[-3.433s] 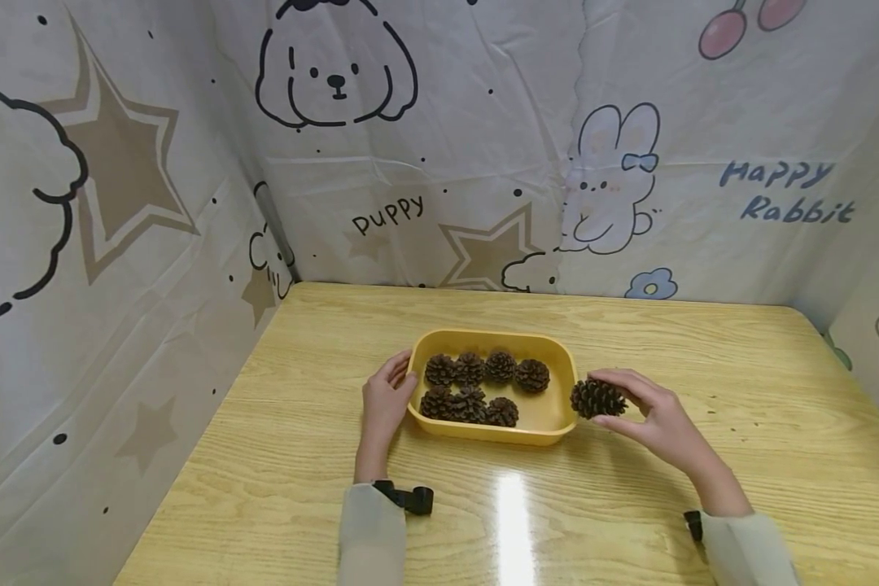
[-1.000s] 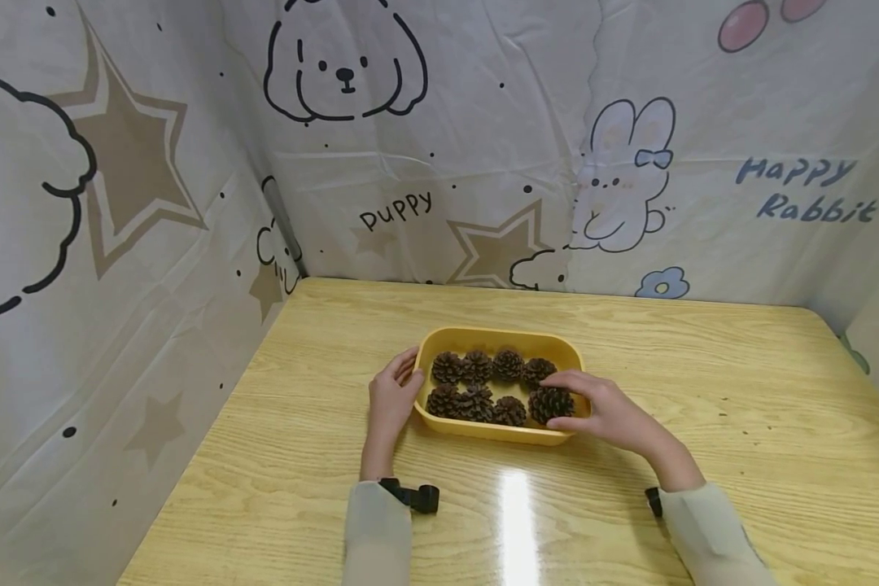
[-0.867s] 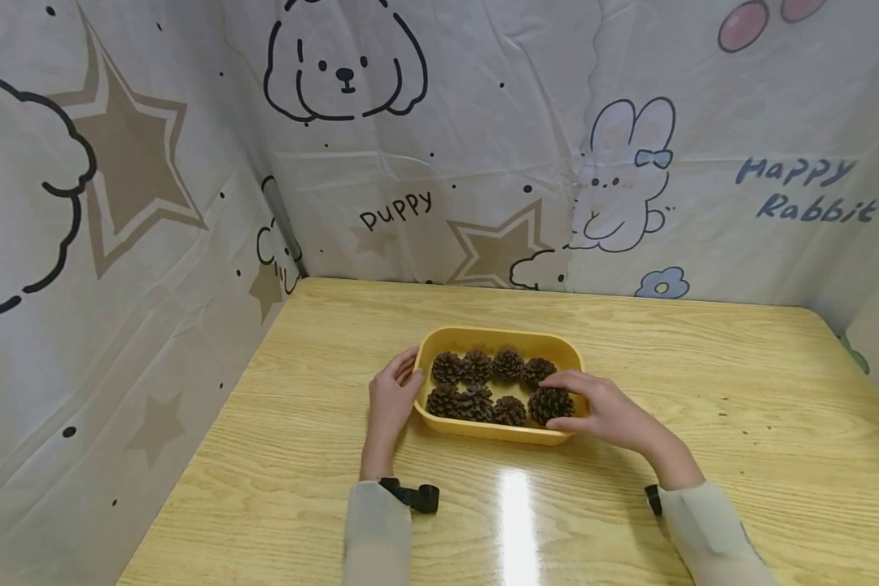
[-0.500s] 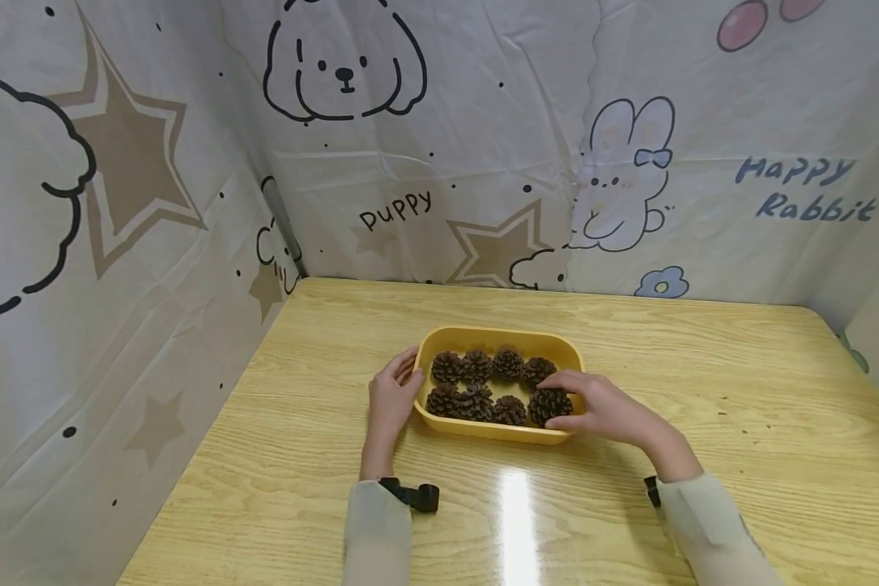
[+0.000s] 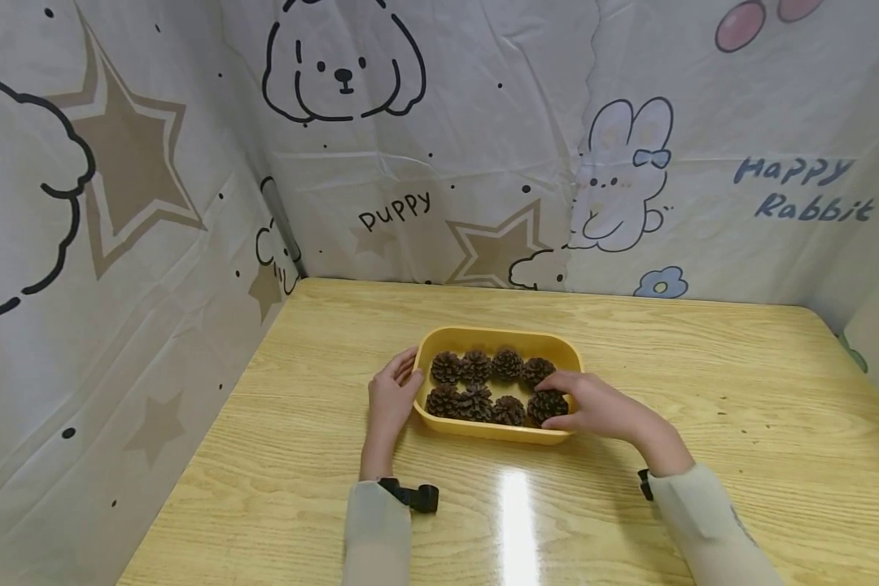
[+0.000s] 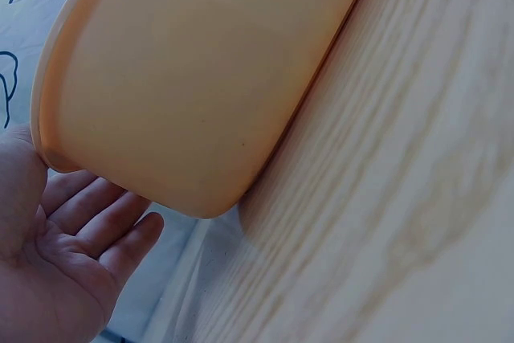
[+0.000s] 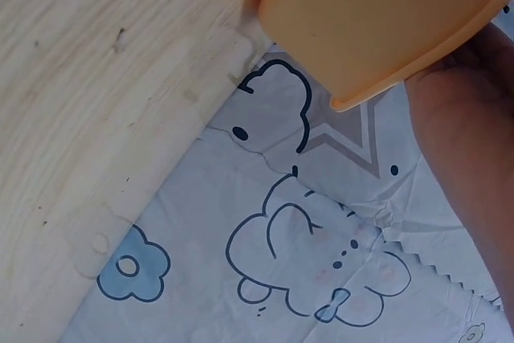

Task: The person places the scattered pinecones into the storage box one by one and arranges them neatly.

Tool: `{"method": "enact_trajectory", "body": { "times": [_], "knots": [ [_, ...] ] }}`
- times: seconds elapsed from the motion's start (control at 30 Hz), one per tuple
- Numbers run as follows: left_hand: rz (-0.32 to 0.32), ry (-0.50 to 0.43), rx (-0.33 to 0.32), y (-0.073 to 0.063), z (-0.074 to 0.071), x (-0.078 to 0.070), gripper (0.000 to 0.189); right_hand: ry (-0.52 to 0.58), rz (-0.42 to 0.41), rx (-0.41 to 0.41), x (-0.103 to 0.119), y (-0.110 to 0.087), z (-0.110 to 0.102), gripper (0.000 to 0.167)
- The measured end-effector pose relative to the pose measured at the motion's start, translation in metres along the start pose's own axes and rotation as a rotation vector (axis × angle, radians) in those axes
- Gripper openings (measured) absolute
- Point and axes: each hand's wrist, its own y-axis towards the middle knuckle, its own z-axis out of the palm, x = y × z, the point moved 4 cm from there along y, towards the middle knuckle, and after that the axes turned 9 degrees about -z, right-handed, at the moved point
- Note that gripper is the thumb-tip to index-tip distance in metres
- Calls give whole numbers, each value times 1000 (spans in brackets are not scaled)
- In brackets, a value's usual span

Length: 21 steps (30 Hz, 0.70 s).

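A yellow plastic tub [image 5: 494,433] stands on the table with several brown pine cones in two rows. My left hand [image 5: 391,397] holds its left end, thumb at the rim and the other fingers along the outside. In the left wrist view these fingers [image 6: 104,226] reach behind the tub wall [image 6: 193,78]. My right hand [image 5: 593,407] reaches over the right rim and grips a pine cone [image 5: 546,408] between thumb and fingers, low in the front right corner. In the right wrist view the tub wall [image 7: 385,14] hides the fingertips and the cone.
The wooden table [image 5: 300,423] ends at the back against a printed cloth [image 5: 483,163], which also hangs at the left and right. Small dark specks [image 5: 745,430] lie on the tabletop to the right. Black wrist straps [image 5: 410,495] sit over light sleeves.
My right hand has carried the pine cone from outside the tub's right end, left over the rim, and lowered it into the front right corner. The left hand keeps its hold.
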Motion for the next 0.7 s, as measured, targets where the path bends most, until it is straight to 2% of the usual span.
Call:
{"method": "enact_trajectory", "body": {
  "times": [0.7],
  "knots": [
    [-2,2,-7,-1,0,0,40,-68,-2,36,5,8,3,45]
  ]
}}
